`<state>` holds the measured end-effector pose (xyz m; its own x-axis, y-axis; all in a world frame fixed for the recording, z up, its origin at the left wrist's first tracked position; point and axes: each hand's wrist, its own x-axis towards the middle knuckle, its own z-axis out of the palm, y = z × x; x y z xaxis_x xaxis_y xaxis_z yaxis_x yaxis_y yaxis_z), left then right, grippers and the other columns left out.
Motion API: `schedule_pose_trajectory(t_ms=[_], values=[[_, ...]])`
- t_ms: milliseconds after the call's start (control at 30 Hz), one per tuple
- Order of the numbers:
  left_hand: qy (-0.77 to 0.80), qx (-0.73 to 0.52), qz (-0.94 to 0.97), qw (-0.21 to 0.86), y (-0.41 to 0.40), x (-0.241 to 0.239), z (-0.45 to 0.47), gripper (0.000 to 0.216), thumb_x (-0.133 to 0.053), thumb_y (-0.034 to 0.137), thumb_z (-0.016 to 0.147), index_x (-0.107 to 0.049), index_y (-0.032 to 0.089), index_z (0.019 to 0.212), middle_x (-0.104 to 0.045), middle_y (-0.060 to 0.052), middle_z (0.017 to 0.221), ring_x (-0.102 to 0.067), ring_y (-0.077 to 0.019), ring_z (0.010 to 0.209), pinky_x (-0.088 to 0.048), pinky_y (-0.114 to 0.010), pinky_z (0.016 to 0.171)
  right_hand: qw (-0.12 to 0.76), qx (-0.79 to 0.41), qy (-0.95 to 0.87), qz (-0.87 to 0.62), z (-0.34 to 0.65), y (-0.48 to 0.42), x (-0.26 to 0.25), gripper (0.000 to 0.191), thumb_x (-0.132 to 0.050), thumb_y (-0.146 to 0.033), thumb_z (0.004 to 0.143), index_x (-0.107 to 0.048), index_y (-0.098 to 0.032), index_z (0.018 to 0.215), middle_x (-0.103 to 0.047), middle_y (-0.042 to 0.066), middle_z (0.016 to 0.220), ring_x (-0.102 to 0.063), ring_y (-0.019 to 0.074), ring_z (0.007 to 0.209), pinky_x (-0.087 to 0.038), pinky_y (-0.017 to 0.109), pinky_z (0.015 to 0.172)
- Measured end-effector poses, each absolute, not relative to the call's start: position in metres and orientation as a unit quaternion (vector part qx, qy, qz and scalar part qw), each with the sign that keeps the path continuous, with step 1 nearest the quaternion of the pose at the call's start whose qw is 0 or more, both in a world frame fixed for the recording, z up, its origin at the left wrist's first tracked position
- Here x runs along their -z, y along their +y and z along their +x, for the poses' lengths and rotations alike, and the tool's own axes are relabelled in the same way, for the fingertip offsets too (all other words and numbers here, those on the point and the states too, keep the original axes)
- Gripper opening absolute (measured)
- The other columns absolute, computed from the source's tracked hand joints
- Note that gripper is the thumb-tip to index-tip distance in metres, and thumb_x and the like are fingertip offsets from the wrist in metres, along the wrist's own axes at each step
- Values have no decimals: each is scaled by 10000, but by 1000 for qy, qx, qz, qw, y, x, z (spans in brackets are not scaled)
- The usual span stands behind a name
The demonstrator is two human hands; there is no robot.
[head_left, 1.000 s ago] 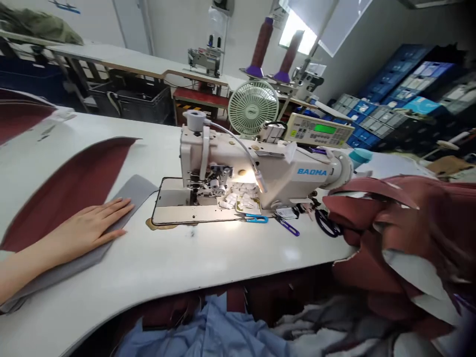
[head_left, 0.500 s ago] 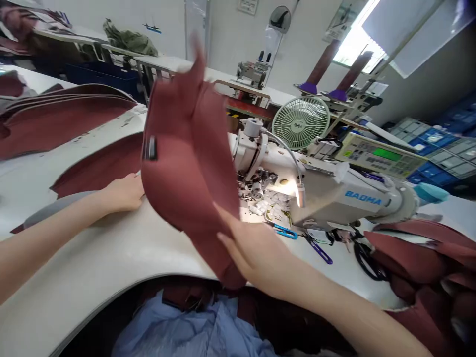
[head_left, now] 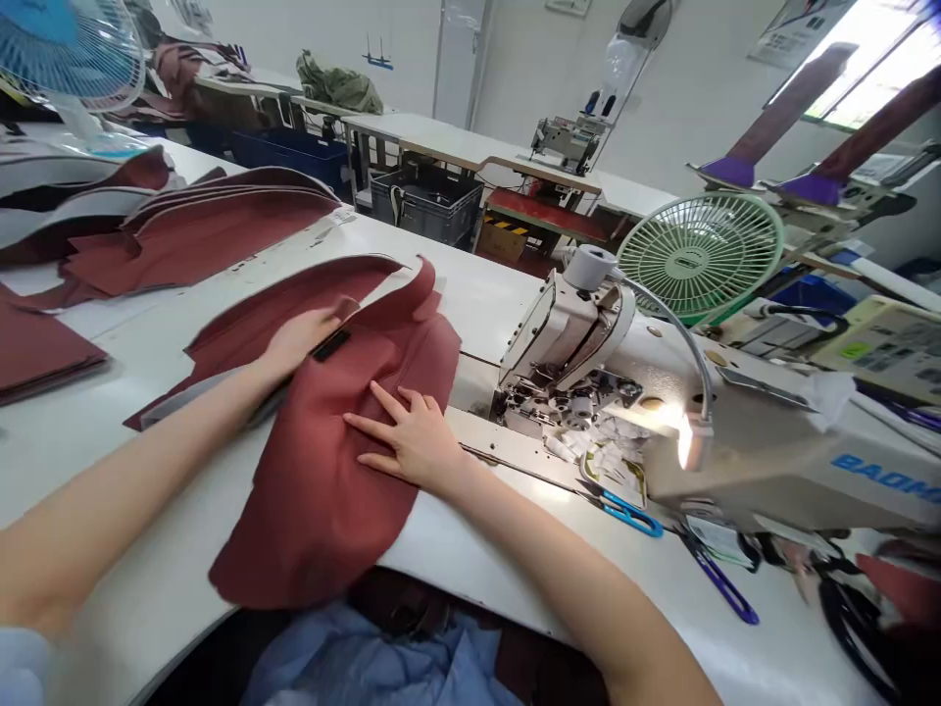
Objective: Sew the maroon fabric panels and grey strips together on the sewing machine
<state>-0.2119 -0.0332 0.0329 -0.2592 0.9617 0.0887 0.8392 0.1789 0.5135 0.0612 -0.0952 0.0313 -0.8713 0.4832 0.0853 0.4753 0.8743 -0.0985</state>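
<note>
From my remote view, I saw a stack of maroon panels (head_left: 235,235) at far left on the white bench (head_left: 470,549). The left hand (head_left: 301,338) was bent at the upper left edge of a maroon piece (head_left: 323,490), its fingertips partly hidden, so I couldn't tell whether it gripped. That piece lay rumpled near the bench's front edge. The right hand (head_left: 416,436) rested on it, open, fingers spread, pinching nothing. Rightward, I had the sewing machine (head_left: 771,451), with blue snips (head_left: 636,515), then purple snips (head_left: 724,586), before it.
</note>
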Motion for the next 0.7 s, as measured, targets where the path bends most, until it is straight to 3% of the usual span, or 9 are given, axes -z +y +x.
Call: schedule_pose_trajectory(t_ms=[100, 200, 300, 433, 500, 600, 700], values=[[753, -324, 573, -23, -33, -67, -221, 441, -287, 338, 1007, -568, 96, 1245, -626, -102, 1141, -562, -262, 1092, -437, -403, 964, 52, -1, -963, -264, 46, -82, -25, 579, -366, -705, 905, -431, -441, 1416, -331, 29, 1551, -455, 325, 1133, -429, 463, 857], [622, -325, 701, -125, -37, -89, -185, 402, -371, 354, 984, -588, 172, 1269, -606, -78, 1159, -559, -232, 1086, -422, -384, 976, 50, -8, -960, -276, 40, -95, -26, 577, -366, -699, 908, -463, -412, 1399, -386, 46, 1519, -458, 311, 1110, -426, 452, 851], [441, -158, 881, -69, -42, -80, -118, 371, -414, 248, 946, -596, 218, 1267, -549, -79, 1350, -495, -240, 1248, -353, -383, 1055, 38, -28, -947, -318, 39, -138, -25, 609, -366, -673, 922, -464, -323, 1411, -403, 135, 1497, -451, 333, 1148, -433, 475, 845], [328, -19, 944, 35, -51, -44, -55, 429, -462, 209, 874, -537, 208, 1297, -453, -75, 1477, -384, -235, 1371, -302, -381, 1087, 44, -84, -953, -288, 54, -201, -27, 637, -357, -581, 962, -412, -164, 1440, -354, 240, 1500, -476, 328, 1149, -457, 464, 822], [331, -23, 941, 68, -56, -34, -46, 470, -526, 231, 797, -527, 198, 1266, -402, -90, 1506, -398, -255, 1350, -328, -390, 1060, 48, -128, -959, -250, 72, -207, -33, 585, -427, -466, 959, -396, -138, 1443, -380, 211, 1498, -507, 297, 1103, -470, 431, 814], [360, -53, 928, 85, -59, -31, -46, 475, -570, 231, 712, -543, 184, 1184, -469, -115, 1426, -444, -284, 1277, -348, -415, 1026, 55, -223, -958, -171, 108, -176, -39, 531, -491, -216, 883, -443, -131, 1404, -506, 91, 1434, -505, 210, 1137, -441, 342, 927], [371, -50, 924, 77, -58, -33, -45, 582, -556, 257, 729, -482, 184, 1301, -470, -120, 1417, -446, -290, 1249, -342, -428, 1013, 59, -223, -932, -279, 144, -134, -35, 516, -458, -93, 835, -538, -213, 1330, -589, 30, 1343, -484, 196, 1181, -400, 347, 968]])
